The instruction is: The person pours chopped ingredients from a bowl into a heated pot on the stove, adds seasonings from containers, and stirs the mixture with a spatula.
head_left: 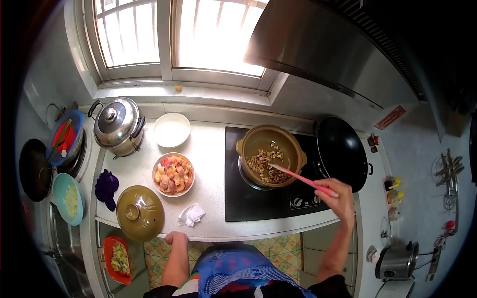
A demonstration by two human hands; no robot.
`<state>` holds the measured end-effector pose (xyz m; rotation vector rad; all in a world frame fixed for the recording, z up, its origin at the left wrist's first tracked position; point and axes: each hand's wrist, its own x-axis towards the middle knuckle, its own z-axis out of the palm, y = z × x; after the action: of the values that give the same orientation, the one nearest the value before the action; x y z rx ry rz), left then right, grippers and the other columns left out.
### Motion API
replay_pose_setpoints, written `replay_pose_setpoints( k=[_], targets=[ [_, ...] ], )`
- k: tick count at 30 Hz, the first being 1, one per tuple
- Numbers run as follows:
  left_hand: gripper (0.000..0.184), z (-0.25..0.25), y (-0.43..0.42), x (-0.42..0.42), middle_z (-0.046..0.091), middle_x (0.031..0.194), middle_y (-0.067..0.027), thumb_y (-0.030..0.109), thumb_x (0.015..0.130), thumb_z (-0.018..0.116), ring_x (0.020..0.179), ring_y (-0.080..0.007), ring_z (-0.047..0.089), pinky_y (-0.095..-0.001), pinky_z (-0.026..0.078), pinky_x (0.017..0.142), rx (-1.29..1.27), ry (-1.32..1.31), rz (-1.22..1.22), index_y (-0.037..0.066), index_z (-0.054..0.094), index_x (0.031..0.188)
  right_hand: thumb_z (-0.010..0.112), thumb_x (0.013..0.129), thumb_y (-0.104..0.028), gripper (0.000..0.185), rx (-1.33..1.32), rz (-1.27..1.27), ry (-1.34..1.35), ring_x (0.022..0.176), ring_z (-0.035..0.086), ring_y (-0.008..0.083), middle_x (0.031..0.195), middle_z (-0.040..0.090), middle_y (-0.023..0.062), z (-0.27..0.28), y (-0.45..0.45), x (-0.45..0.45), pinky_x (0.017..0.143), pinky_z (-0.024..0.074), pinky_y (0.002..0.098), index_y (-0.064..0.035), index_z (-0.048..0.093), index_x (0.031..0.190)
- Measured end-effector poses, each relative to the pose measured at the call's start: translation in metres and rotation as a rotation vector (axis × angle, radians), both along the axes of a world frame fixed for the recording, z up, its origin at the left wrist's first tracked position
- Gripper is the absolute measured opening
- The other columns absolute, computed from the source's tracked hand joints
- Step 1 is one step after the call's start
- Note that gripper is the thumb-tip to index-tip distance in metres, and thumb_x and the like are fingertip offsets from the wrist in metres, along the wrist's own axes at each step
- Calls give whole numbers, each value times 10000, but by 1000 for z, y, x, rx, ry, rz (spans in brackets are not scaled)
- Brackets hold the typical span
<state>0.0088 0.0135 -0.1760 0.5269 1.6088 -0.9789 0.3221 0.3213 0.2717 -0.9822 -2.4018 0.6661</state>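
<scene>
My right hand (335,193) is closed around the handle of a pink spatula (303,179). Its pale tip rests among browned chopped bits (263,164) inside a brown clay pot (241,147) on the left burner. My left hand (176,238) is curled into a loose fist at the counter's front edge, with nothing visible in it. Beside it lie the pot's olive-brown lid (144,218) and a crumpled white cloth (191,214). Farther back stands a white bowl of raw meat pieces (174,174).
A black wok (343,154) sits on the right side of the black stove (238,203). Behind the meat are an empty white bowl (171,130) and a steel pot (118,126). A purple cloth (106,189) lies left. An orange container (119,260) holds chopped greens below the counter.
</scene>
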Motion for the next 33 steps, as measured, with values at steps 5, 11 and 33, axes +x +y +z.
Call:
replay_pose_setpoints(
  k=[5, 11, 33],
  targets=[
    [266, 13, 4, 2, 626, 955, 64, 185, 704, 620, 800, -43, 494, -297, 475, 682, 15, -37, -94, 174, 669, 965, 709, 661, -49, 257, -57, 229, -305, 710, 648, 201, 796, 668, 87, 20, 54, -21, 648, 503, 282, -35, 689, 917],
    [216, -21, -6, 3, 648, 897, 49, 147, 669, 676, 758, -78, 547, -341, 500, 660, -15, 62, -111, 177, 710, 880, 659, 689, -60, 202, -106, 351, -517, 669, 640, 218, 776, 657, 110, -2, 92, -49, 623, 493, 291, -21, 684, 886],
    [324, 5, 1, 4, 613, 1033, 83, 144, 746, 606, 913, -22, 498, -296, 476, 712, -51, -20, -108, 185, 663, 1062, 656, 736, -136, 211, -73, -15, -151, 735, 655, 204, 821, 674, 107, -26, 86, -60, 670, 500, 287, -22, 678, 911]
  ],
)
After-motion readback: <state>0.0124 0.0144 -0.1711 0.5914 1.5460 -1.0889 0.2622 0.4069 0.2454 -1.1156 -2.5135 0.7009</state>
